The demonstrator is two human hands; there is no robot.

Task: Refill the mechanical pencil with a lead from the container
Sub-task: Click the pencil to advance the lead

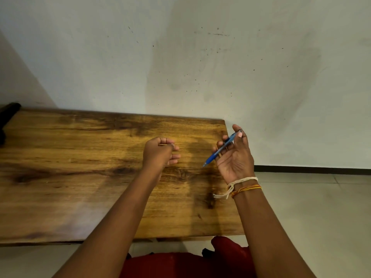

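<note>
My right hand [235, 157] holds a blue mechanical pencil [219, 150] above the right end of the wooden table [80, 177]. Thumb and fingers grip its upper end, and the tip slants down and to the left. About a hand's width to the left, my left hand [160, 152] hovers over the table with its fingers curled. Its thumb and forefinger pinch a very thin, short stick that looks like a pencil lead [164, 145]. The lead container is not in view.
The table ends just right of my right hand, with tiled floor [311, 207] beyond it. A stained wall [200, 67] stands right behind the table. A dark object [8, 111] sits at the far left corner. Red cloth [190, 263] lies below the near edge.
</note>
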